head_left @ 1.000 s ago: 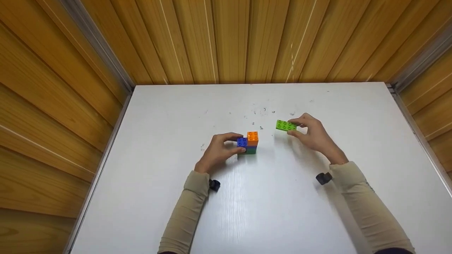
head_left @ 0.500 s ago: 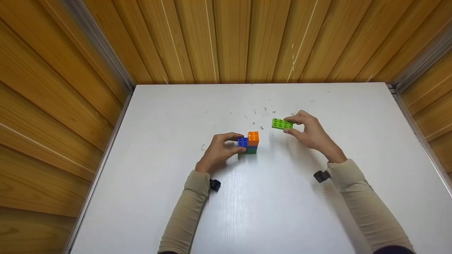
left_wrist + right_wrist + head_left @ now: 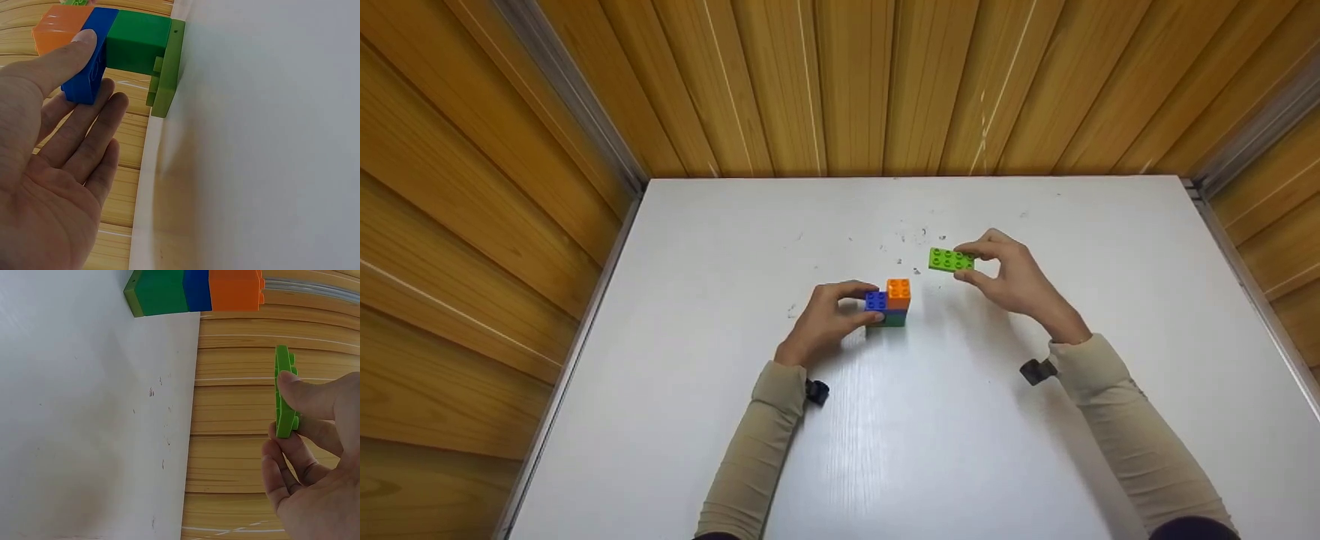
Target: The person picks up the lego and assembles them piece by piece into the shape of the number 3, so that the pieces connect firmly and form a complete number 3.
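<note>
A small stack of toy building bricks stands on the white table. In the left wrist view its base is a flat olive-green brick (image 3: 172, 79), under a dark green brick (image 3: 139, 42), a blue brick (image 3: 100, 42) and an orange brick (image 3: 61, 25) on top. My left hand (image 3: 826, 324) pinches the blue brick between thumb and fingers. Held up off the table, a flat lime-green brick (image 3: 949, 259) is pinched by my right hand (image 3: 1012, 279), studs upward, to the right of and beyond the stack. In the right wrist view the lime-green brick (image 3: 286, 394) is apart from the stack.
The white table (image 3: 720, 247) has dark scuff marks beyond the stack. Wood-look panels (image 3: 847, 90) rise behind it and at both sides. A small black camera (image 3: 816, 391) sits at the left wrist, another black camera (image 3: 1038, 371) at the right.
My right hand has moved left and slightly away from me, carrying the lime-green brick nearer to the stack. The left hand and the stack have stayed in place.
</note>
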Tool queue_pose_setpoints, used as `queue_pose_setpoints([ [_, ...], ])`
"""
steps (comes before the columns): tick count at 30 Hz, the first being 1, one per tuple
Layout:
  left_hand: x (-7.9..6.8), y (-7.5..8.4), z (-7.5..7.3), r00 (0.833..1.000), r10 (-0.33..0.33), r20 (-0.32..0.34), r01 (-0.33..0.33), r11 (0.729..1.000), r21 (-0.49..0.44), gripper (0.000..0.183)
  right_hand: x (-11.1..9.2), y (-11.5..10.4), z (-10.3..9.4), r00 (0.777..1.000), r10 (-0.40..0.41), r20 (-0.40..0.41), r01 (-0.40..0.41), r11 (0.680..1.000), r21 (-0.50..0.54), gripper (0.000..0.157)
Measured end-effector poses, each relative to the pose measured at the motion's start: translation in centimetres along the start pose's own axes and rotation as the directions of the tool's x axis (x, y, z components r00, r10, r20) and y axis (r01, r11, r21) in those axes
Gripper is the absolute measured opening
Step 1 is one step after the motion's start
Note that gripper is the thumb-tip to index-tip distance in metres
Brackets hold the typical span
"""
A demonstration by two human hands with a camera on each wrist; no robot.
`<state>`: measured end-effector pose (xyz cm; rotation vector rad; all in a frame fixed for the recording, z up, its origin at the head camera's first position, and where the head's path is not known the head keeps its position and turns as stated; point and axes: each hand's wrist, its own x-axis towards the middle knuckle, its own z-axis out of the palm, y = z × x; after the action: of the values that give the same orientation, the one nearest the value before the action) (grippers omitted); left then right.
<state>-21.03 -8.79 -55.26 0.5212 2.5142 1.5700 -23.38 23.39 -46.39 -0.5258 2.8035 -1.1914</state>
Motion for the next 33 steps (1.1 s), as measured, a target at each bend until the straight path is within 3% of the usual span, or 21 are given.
queue_pose_setpoints([
  [8, 0.0, 0.0, -0.1, 1.0, 0.03, 0.001, -0.03, 0.999, 0.022, 0.045, 0.2, -0.6, 0.5, 0.999, -0.047, -0.024, 0.048, 0.999, 0.026, 0.035],
  [33, 0.0, 0.1, 0.0, 1.0, 0.016, -0.003, -0.016, 1.0, -0.011, 0.045, 0.6, -2.2, 2.0, 0.991, -0.135, -0.017, 0.136, 0.987, 0.083, 0.036],
])
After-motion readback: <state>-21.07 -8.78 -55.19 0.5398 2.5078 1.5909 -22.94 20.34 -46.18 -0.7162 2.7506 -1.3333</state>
